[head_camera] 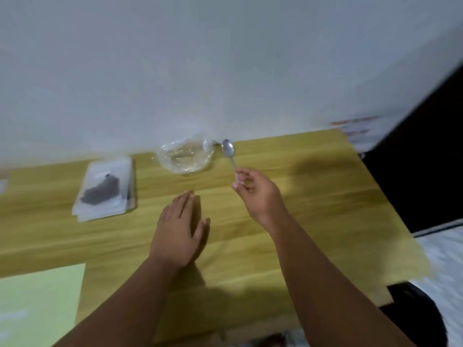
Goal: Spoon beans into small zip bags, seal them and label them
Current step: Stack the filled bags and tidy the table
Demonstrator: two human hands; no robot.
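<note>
My right hand (255, 194) pinches the end of a metal spoon (229, 152) by its handle; the bowl points away toward the wall and looks empty. Just left of the spoon's bowl lies a crumpled clear plastic bag (186, 156) with pale contents, blurred. A stack of small zip bags (106, 189) sits at the far left of the wooden table (313, 209); the top one holds a dark heap of beans. My left hand (179, 229) is held flat, fingers straight, over the table's middle.
A pale green sheet (37, 306) covers the near left corner. A white wall rises right behind the table. A printed paper (355, 127) lies past the table's far right corner. Dark floor and patterned fabric are off the right edge.
</note>
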